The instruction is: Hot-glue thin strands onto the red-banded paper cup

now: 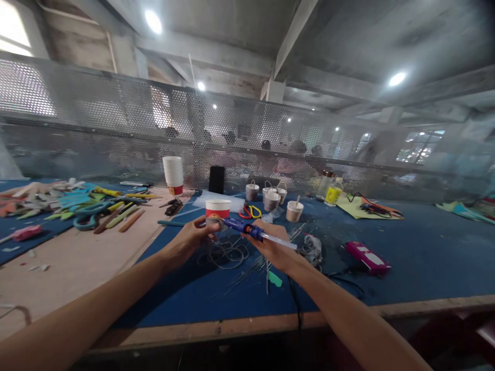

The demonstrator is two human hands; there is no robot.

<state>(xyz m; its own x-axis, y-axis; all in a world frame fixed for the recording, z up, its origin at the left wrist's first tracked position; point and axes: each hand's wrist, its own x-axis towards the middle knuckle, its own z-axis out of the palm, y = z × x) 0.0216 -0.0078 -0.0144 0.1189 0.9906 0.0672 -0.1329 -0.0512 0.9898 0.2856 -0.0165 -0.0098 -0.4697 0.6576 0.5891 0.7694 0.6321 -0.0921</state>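
Note:
My left hand is closed around the lower part of a red and white paper cup, which stays upright. In my right hand is a blue hot glue gun, with a clear glue stick jutting from its back end. The gun's nozzle points left and meets the cup's side; whether it touches cannot be made out. Below my hands lies a loose coil of grey cord. Just behind the gun are scissors with red and yellow handles.
Several small wrapped cups stand behind my right hand. A stack of paper cups and a dark phone are at the back. Teal scissors lie left. A magenta box sits right. Wire mesh rises behind the table.

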